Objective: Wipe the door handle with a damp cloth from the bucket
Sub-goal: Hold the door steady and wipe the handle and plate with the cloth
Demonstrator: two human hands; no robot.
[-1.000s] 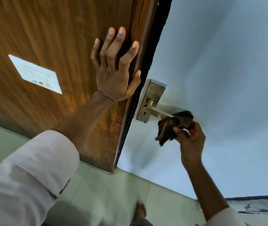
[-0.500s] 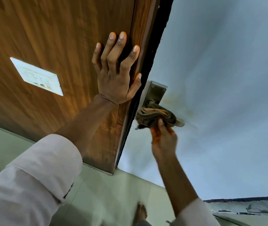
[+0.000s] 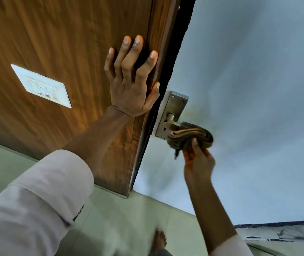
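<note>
A metal lever door handle [image 3: 171,124] on its silver backplate [image 3: 175,106] sits on the pale blue door [image 3: 249,89]. A bunched brown cloth [image 3: 191,137] wraps the outer part of the lever and hides its tip. My right hand [image 3: 198,161] grips that cloth from below. Fingers spread, my left hand [image 3: 132,82] lies flat against the brown wooden panel [image 3: 64,43] beside the door's edge and holds nothing. No bucket is in view.
A white switch plate [image 3: 42,85] is set in the wooden panel to the left. Pale green floor tiles [image 3: 125,218] lie below, with my bare foot [image 3: 159,239] on them. A worn ledge [image 3: 280,233] runs along the bottom right.
My right hand slid the cloth from the lever's tip to near the backplate, then back out to the lever's outer part. The left hand stayed flat on the wood.
</note>
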